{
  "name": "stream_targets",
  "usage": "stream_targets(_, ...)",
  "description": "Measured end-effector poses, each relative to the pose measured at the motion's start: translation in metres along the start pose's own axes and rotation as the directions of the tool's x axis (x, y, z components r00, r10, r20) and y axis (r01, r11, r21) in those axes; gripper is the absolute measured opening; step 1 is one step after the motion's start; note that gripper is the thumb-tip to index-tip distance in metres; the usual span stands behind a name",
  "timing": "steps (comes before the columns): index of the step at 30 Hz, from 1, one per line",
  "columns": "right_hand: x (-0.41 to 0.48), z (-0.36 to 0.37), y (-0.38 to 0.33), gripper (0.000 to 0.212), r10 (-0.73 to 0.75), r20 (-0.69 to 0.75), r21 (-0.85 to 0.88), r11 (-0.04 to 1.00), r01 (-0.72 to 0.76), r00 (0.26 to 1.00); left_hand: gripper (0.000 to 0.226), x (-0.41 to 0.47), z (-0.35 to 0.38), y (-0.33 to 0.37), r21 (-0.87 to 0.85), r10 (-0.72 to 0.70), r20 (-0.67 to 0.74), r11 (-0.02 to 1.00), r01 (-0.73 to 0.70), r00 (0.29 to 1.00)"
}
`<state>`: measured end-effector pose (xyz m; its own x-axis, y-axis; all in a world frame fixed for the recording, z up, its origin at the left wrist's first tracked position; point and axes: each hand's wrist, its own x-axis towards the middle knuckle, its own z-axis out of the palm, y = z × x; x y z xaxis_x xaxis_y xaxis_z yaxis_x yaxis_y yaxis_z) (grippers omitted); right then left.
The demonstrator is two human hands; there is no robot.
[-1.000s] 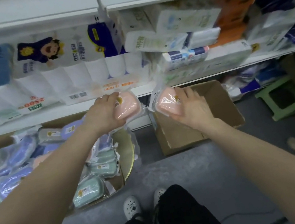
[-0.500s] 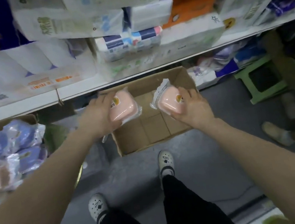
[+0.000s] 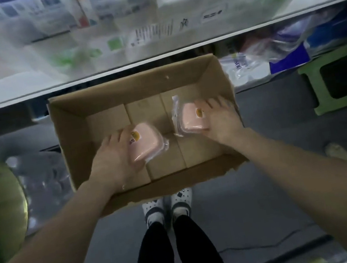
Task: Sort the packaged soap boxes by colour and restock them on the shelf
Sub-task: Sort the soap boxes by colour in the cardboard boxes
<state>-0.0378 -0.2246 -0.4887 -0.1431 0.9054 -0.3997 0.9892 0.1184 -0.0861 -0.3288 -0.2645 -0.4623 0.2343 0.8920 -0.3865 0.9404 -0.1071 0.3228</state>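
Both hands have come down from in front of the shelf and are now low inside the cardboard box [image 3: 70, 131] on the floor. The left hand [image 3: 115, 160] holds one pink soap box [image 3: 146, 142] by its left side, with the fingers bent over the top. The right hand [image 3: 221, 120] holds the other pink soap box [image 3: 190, 118] by its right side, with the fingers spread over the top and the thumb at the near edge. Each soap box is in a clear wrap with a small yellow sticker. The two sit side by side with a gap between them. It is hard to tell if they touch the bottom of the cardboard box. The white shelf [image 3: 155, 62] runs just behind it, full of blurry packs. A green stool [image 3: 314, 92] stands to the right. The person's spotted shoes [image 3: 169, 204] are just in front of the cardboard box.
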Motion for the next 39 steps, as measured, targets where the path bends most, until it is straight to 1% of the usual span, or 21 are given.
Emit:
stream_targets(4,0.055,0.023,0.002,0.081,-0.094,-0.021,-0.140,0.986,0.090,0.995,0.095,0.026,0.032,-0.015,-0.027,-0.065,0.026,0.997,0.065,0.998)
stream_targets(9,0.113,0.054,0.005,0.077,-0.073,0.019,-0.211,0.975,0.075,0.997,0.093,0.047,0.063,-0.026,-0.020,-0.102,0.029,0.995,0.102,0.994)
stream_targets(12,0.132,0.071,0.005,0.075,-0.066,0.060,-0.209,0.975,0.077,0.996,0.094,0.054,0.074,-0.028,-0.011,-0.117,0.049,0.993,0.117,0.992)
stream_targets(15,0.140,0.088,0.005,0.076,-0.061,0.120,-0.133,0.988,0.077,0.991,0.094,0.061,0.080,-0.030,-0.003,-0.121,0.074,0.993,0.121,0.990)
stream_targets(18,0.135,0.102,0.008,0.077,-0.074,0.131,-0.023,0.997,0.077,0.989,0.095,0.065,0.080,-0.027,-0.008,-0.117,0.091,0.993,0.118,0.989)
stream_targets(22,0.107,0.084,0.008,0.088,-0.051,0.138,0.223,0.975,0.019,0.989,0.094,0.070,0.073,-0.015,0.027,-0.105,0.124,0.994,0.102,0.987)
stream_targets(23,0.096,0.074,0.006,0.091,-0.063,0.139,0.273,0.962,0.023,0.988,0.093,0.071,0.071,-0.010,0.039,-0.105,0.124,0.994,0.101,0.987)
stream_targets(25,0.072,0.053,0.000,0.097,-0.164,0.163,0.332,0.938,0.102,0.973,0.092,0.072,0.065,0.002,0.054,-0.092,0.123,0.995,0.086,0.988)
stream_targets(28,0.038,0.033,-0.011,0.104,-0.366,0.193,0.331,0.898,0.290,0.911,0.091,0.072,0.056,0.026,0.085,-0.024,0.135,0.996,0.012,0.991)
stream_targets(30,0.024,0.033,-0.015,0.109,-0.419,0.188,0.317,0.882,0.349,0.888,0.091,0.073,0.051,0.042,0.115,0.030,0.141,0.992,-0.046,0.989)
stream_targets(32,0.018,0.037,-0.019,0.110,-0.408,0.191,0.309,0.888,0.339,0.893,0.090,0.076,0.050,0.053,0.140,0.082,0.145,0.985,-0.102,0.986)
stream_targets(33,0.016,0.039,-0.019,0.108,-0.386,0.183,0.305,0.897,0.321,0.904,0.090,0.077,0.051,0.057,0.144,0.098,0.157,0.982,-0.121,0.983)
stream_targets(36,0.016,0.043,-0.014,0.094,-0.318,0.117,0.293,0.916,0.273,0.941,0.095,0.080,0.051,0.064,0.144,0.140,0.172,0.976,-0.166,0.975)
stream_targets(37,0.017,0.045,-0.010,0.092,-0.306,0.105,0.285,0.921,0.267,0.946,0.099,0.082,0.048,0.065,0.162,0.155,0.161,0.970,-0.181,0.975)
stream_targets(39,0.022,0.047,0.002,0.090,-0.273,0.092,0.225,0.942,0.247,0.958,0.106,0.086,0.036,0.062,0.250,0.169,0.119,0.949,-0.194,0.978)
